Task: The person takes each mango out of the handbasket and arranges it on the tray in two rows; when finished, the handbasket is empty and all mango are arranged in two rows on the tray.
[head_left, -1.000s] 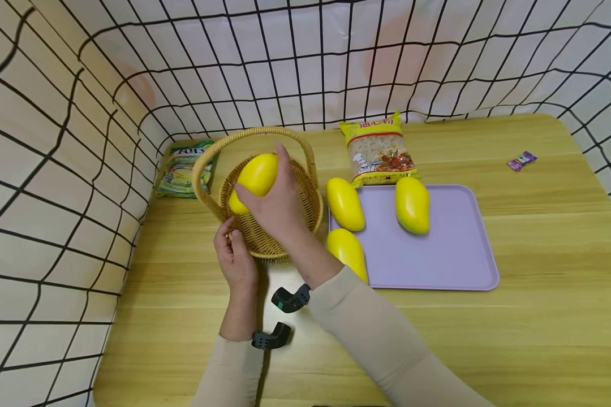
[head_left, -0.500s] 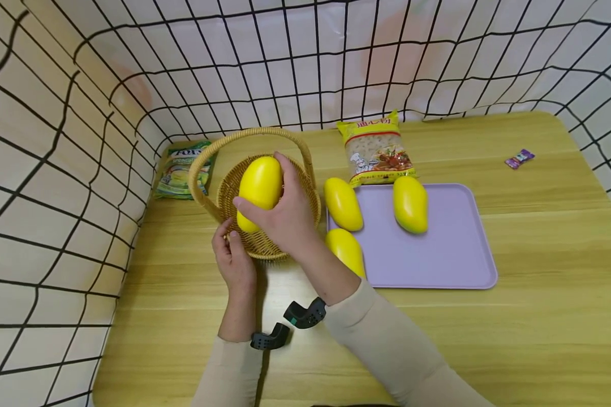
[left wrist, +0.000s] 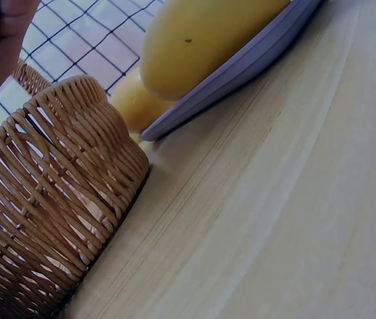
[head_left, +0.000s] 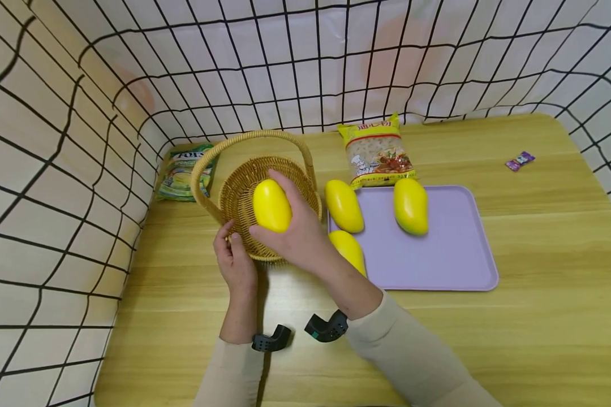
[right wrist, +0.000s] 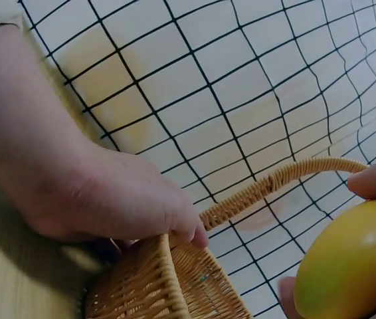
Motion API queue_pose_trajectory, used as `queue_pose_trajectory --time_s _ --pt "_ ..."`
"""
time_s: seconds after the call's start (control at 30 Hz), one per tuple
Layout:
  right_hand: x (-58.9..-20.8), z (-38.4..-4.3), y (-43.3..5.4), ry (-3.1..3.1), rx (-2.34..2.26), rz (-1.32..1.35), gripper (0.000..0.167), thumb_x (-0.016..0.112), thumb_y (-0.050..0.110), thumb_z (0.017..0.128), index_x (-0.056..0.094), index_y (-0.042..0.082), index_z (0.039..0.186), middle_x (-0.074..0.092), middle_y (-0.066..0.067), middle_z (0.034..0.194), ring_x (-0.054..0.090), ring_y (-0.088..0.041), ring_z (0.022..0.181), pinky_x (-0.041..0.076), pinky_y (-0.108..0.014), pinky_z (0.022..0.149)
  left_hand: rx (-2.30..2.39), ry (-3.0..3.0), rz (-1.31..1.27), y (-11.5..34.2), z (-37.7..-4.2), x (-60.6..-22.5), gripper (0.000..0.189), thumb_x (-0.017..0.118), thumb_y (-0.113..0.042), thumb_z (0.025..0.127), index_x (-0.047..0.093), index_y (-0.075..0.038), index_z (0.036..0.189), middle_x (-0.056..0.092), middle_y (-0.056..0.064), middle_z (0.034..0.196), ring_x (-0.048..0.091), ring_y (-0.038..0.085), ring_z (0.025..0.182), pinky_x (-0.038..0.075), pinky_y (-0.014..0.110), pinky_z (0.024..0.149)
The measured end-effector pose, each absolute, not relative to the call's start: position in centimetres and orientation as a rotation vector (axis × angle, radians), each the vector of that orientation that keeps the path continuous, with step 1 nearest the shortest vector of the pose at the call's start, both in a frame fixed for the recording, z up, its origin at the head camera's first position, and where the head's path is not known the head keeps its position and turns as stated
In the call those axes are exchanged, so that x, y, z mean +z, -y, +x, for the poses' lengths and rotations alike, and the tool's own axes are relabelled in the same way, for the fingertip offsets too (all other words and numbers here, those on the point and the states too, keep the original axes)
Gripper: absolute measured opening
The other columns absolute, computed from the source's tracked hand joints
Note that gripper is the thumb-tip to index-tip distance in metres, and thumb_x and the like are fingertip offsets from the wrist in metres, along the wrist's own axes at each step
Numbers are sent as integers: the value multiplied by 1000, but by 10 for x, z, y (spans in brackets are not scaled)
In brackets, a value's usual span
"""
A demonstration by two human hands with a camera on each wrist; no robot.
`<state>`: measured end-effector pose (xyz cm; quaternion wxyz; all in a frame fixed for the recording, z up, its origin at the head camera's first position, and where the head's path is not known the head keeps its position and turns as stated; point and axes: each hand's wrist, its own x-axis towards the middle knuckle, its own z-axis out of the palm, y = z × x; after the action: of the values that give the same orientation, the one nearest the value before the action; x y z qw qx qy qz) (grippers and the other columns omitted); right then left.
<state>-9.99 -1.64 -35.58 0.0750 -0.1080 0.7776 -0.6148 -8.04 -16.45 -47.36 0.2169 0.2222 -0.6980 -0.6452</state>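
My right hand (head_left: 300,229) grips a yellow mango (head_left: 272,206) above the wicker basket (head_left: 244,175). The right wrist view shows this mango (right wrist: 347,262) raised clear of the rim, with a greenish lower end. At the basket's near left side, my left hand (head_left: 237,265) pinches the rim; its fingertips curl over the edge in the right wrist view. To the right lies a lilac tray (head_left: 438,265) bearing a mango (head_left: 411,206) near its back edge. Two others, an upper-left mango (head_left: 344,206) and a lower-left mango (head_left: 348,249), overlap the tray's left edge; my right forearm partly covers the lower one.
Behind the tray lies a yellow-topped food bag (head_left: 378,151). A green packet (head_left: 185,172) sits left of the basket, whose tall handle (head_left: 265,134) arches overhead. A small purple wrapped candy (head_left: 520,161) is at far right. Black wire mesh (head_left: 295,73) encloses the table's back and sides.
My right hand has drawn the mango from the basket's far left side rightward and toward me, turning it on the way. The left hand stays on the rim.
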Motion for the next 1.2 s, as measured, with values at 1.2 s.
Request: queue_pose_trajectory --time_s 1.2 --pt "-366 -84 -47 -2305 -1568 -308 61 63 39 99 34 53 150 49 -1 145 57 -31 107 51 -40 80 -1839 1858 568 164 -82 -476 33 43 -15 106 57 -13 136 51 5 142 55 26 123 47 32 98"
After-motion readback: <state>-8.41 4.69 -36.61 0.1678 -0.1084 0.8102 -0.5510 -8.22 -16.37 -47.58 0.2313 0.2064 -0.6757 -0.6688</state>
